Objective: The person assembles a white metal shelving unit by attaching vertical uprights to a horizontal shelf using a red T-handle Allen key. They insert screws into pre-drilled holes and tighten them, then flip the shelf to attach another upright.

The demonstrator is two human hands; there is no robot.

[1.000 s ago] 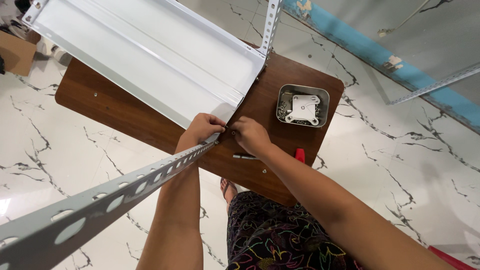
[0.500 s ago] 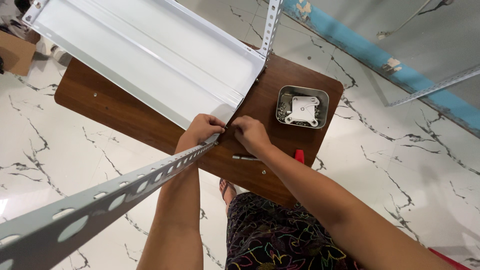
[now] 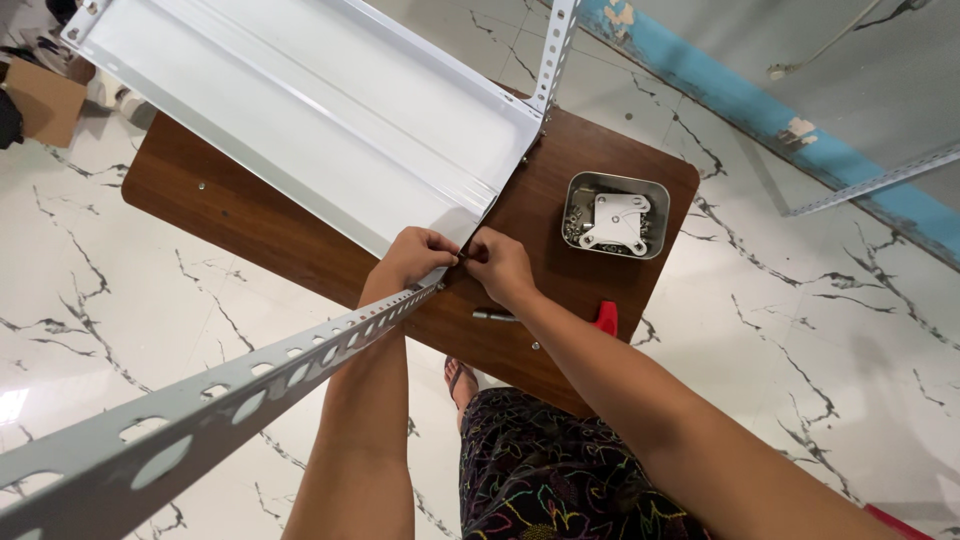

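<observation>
Together at the shelf corner — left hand and right hand, fingers pinched shut on a small fastener.

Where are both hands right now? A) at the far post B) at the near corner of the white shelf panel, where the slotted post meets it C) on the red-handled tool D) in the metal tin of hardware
B: the left hand and right hand meet at the near corner of the white shelf panel, by the slotted post; the metal tin and red-handled tool lie untouched on the wooden table.
</observation>
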